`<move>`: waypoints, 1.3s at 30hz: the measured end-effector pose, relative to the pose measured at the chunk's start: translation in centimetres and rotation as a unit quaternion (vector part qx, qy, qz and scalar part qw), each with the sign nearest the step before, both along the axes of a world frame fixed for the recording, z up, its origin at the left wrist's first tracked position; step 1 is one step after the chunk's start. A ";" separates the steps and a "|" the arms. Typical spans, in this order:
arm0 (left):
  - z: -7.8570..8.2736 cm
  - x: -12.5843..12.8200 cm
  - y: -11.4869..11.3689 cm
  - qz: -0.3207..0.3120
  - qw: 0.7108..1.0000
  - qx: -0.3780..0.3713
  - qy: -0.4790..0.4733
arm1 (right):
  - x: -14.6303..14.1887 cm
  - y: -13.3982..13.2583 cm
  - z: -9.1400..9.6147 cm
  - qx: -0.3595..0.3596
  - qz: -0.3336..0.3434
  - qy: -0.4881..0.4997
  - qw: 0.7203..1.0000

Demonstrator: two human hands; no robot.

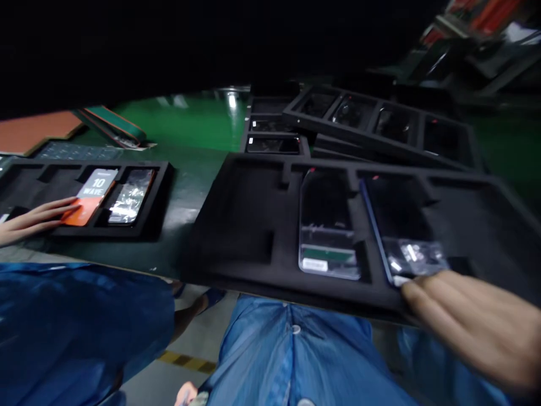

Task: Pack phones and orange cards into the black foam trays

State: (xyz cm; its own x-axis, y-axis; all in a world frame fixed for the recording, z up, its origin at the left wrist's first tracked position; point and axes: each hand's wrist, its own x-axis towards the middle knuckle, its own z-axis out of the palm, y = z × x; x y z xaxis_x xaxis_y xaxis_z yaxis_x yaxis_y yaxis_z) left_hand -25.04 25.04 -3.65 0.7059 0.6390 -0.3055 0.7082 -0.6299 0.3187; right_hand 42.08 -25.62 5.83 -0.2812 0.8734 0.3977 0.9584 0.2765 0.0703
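Note:
My right hand (pixel 473 324) is at the lower right, its fingers closed over the front edge of a large black foam tray (pixel 249 225) that overhangs the table edge. The fingertips touch the near end of a dark phone with a blue rim (pixel 401 225) lying in a tray slot. Beside it, another phone in clear wrap (pixel 325 225) lies in the slot to the left. Only a small pale part of my left hand (pixel 186 393) shows at the bottom edge, against my blue garment (pixel 296 355); its fingers are hidden.
A co-worker's hand (pixel 38 219) reaches in from the left onto a phone with an orange label (pixel 91 197) in a smaller black tray (pixel 160 192). More black trays (pixel 380 121) are stacked at the back on the green table (pixel 190 124). The co-worker's blue garment (pixel 71 327) fills the lower left.

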 end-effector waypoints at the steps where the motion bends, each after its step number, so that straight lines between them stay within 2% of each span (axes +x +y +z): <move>1: -0.3 -0.7 0.7 -0.006 1.000 -0.007 0.007 | -0.3 -0.3 -0.2 -0.001 0.021 -0.045 0.999; 3: -0.8 -1.9 1.9 -0.011 1.000 -0.010 0.015 | -1.1 -0.6 -1.2 -0.018 0.033 -0.107 0.994; 6: -0.9 -2.6 2.5 -0.020 1.000 -0.006 0.021 | -2.1 -0.9 -3.2 -0.034 0.003 -0.103 0.994; 9: -0.2 -1.6 1.4 -0.022 0.999 0.002 0.023 | -2.1 -1.0 -4.5 -0.042 0.006 -0.090 0.995; 13: 1.1 1.2 -1.4 0.016 1.000 0.022 0.004 | -1.7 -1.3 -5.2 -0.059 0.016 -0.068 0.996; 17: 1.8 3.6 -3.9 0.053 0.997 0.036 -0.031 | -1.5 -1.7 -5.5 -0.055 0.012 -0.060 0.997; 20: 1.9 4.4 -4.7 0.080 0.993 0.007 -0.083 | -1.5 -1.7 -5.6 -0.049 0.009 -0.058 0.997; 26: 2.5 5.3 -4.4 0.171 0.976 -0.064 -0.120 | -1.5 -1.5 -5.4 -0.043 0.007 -0.056 0.997; 32: 3.1 7.3 -5.6 0.211 0.959 -0.052 -0.181 | -1.5 -1.5 -5.6 -0.049 0.009 -0.049 0.998; 35: 3.2 7.3 -4.8 0.249 0.951 -0.074 -0.166 | -1.6 -1.2 -5.6 -0.059 0.000 -0.058 0.997; 37: 3.4 7.5 -4.2 0.273 0.944 -0.084 -0.163 | -1.6 -0.8 -5.1 -0.080 0.009 -0.065 0.995; 39: 4.1 8.6 -4.5 0.291 0.929 -0.086 -0.211 | -1.3 -0.5 -3.9 -0.106 0.035 -0.066 0.992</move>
